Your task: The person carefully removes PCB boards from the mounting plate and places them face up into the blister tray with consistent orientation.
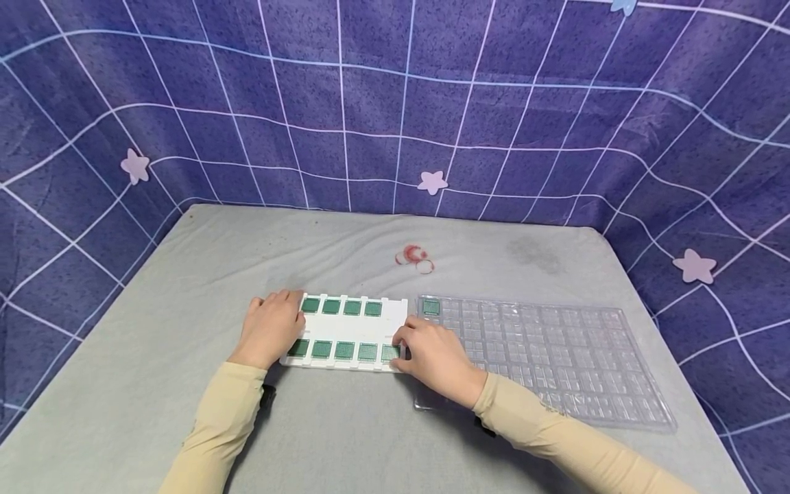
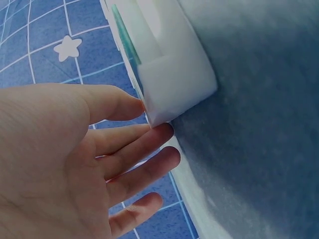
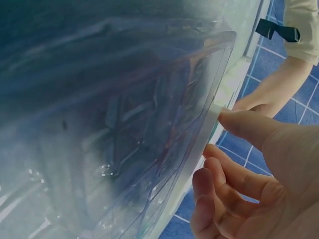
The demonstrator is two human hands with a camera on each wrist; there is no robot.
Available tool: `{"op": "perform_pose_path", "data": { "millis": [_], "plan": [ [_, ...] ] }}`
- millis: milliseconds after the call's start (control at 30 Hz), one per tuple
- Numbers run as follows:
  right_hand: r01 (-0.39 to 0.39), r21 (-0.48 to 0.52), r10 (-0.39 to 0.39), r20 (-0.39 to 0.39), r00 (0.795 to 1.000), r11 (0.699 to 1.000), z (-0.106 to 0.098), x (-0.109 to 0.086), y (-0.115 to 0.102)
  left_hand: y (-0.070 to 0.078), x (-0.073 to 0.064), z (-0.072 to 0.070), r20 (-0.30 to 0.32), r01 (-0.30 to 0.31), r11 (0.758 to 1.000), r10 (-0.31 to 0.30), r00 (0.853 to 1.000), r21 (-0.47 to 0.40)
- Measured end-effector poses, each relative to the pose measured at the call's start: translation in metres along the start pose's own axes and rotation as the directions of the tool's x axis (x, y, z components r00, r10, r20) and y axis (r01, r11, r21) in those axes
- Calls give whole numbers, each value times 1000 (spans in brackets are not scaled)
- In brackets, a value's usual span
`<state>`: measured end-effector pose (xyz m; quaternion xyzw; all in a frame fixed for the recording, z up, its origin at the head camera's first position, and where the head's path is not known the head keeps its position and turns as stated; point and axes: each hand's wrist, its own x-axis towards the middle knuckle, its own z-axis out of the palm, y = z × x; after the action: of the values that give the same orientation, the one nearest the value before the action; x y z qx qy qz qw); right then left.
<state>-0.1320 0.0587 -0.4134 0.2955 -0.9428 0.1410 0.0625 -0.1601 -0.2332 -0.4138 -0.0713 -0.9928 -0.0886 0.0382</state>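
A white plastic tray (image 1: 345, 324) lies on the cloth with two rows of small green circuit boards. My left hand (image 1: 271, 328) grips the tray's left end, thumb and forefinger at its corner in the left wrist view, the other fingers loosely spread. At the opposite end, my right hand (image 1: 438, 357) pinches the green circuit board (image 1: 390, 353) in the front row's last slot. Part of that board is hidden by the fingers. The back row's rightmost place shows bare white. In the right wrist view, the thumb and forefinger meet at the tray's edge (image 3: 212, 122).
A clear plastic blister tray (image 1: 555, 357) with many pockets stands right of the white tray, partly under my right forearm. One green board (image 1: 431, 307) sits in its back left pocket. Grey cloth (image 1: 333, 432) covers the table; a blue gridded curtain (image 1: 370, 103) surrounds it.
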Motion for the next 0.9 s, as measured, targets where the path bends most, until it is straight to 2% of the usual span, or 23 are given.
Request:
{"op": "perform_pose_path", "data": {
  "millis": [900],
  "plan": [
    [34,2,-34,-30,999,999,-4,0,2,0,-1,0,-2,-6,1000,6,1000,2]
  ]
}}
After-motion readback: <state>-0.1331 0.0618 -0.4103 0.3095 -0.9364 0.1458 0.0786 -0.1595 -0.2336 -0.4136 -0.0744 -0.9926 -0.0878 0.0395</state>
